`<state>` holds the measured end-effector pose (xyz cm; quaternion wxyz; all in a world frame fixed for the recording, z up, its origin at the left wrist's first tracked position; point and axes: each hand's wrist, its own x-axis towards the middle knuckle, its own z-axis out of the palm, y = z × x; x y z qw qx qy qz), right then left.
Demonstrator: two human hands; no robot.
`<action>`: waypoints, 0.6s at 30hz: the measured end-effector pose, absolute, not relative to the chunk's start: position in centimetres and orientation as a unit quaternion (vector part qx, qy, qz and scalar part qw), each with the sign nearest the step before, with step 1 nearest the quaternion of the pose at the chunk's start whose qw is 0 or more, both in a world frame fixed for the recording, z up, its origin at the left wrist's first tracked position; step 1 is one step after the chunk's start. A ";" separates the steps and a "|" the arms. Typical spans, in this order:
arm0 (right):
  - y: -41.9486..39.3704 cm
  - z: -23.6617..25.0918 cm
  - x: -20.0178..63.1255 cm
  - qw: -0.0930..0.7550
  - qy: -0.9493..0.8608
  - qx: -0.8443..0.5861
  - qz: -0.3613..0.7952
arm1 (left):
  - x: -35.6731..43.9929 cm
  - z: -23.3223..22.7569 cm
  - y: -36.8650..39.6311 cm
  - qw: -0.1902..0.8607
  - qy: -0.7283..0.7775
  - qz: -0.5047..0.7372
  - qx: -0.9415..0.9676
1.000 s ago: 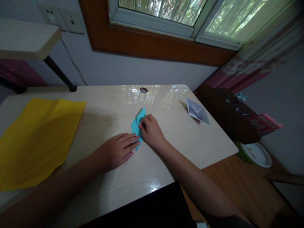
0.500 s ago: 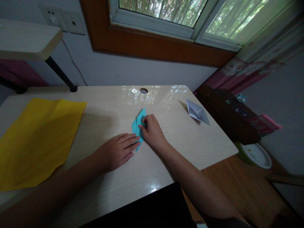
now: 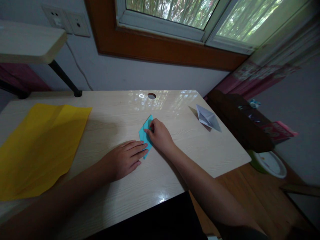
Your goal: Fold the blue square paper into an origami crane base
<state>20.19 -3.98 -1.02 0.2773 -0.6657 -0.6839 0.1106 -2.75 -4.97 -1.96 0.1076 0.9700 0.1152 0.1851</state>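
Observation:
A folded piece of turquoise paper (image 3: 142,134) lies on the table in the middle of the view, pointed at its far and near ends. Stretched out flat, the fingers of my left hand (image 3: 126,158) rest on its near left part. My right hand (image 3: 161,135) is at its right side, thumb and fingers curled together on the far part of the paper. The right fingertips partly cover the paper, so how the fold runs beneath them is hidden.
On the left lies a large yellow sheet (image 3: 47,146). A folded white paper boat (image 3: 208,118) stands near the right edge of the pale table (image 3: 170,170). A raised shelf (image 3: 32,41) on dark legs is at the back left. A round hole (image 3: 151,96) sits near the back edge.
My right hand has shifted slightly, its thumb now a little farther up and left on the turquoise paper. The paper's far left edge lies flatter. My left hand stays in place.

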 end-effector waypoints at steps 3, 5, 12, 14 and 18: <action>-3.2 -0.6 20.2 0.239 -0.677 -0.688 0.110 | -2.7 -2.0 -5.0 0.103 0.115 0.180 0.971; -2.7 -0.3 20.2 0.215 -0.675 -0.698 0.103 | -2.7 -1.9 -5.0 0.103 0.115 0.176 0.972; -1.1 0.1 20.3 0.161 -0.666 -0.725 0.068 | -2.8 -2.0 -5.0 0.086 0.115 0.175 0.974; -0.9 0.1 20.4 0.159 -0.664 -0.727 0.065 | -2.8 -1.9 -4.9 0.086 0.111 0.182 0.973; -0.6 -0.4 20.6 0.182 -0.663 -0.723 0.065 | -2.8 -1.5 -4.9 0.090 0.101 0.190 0.972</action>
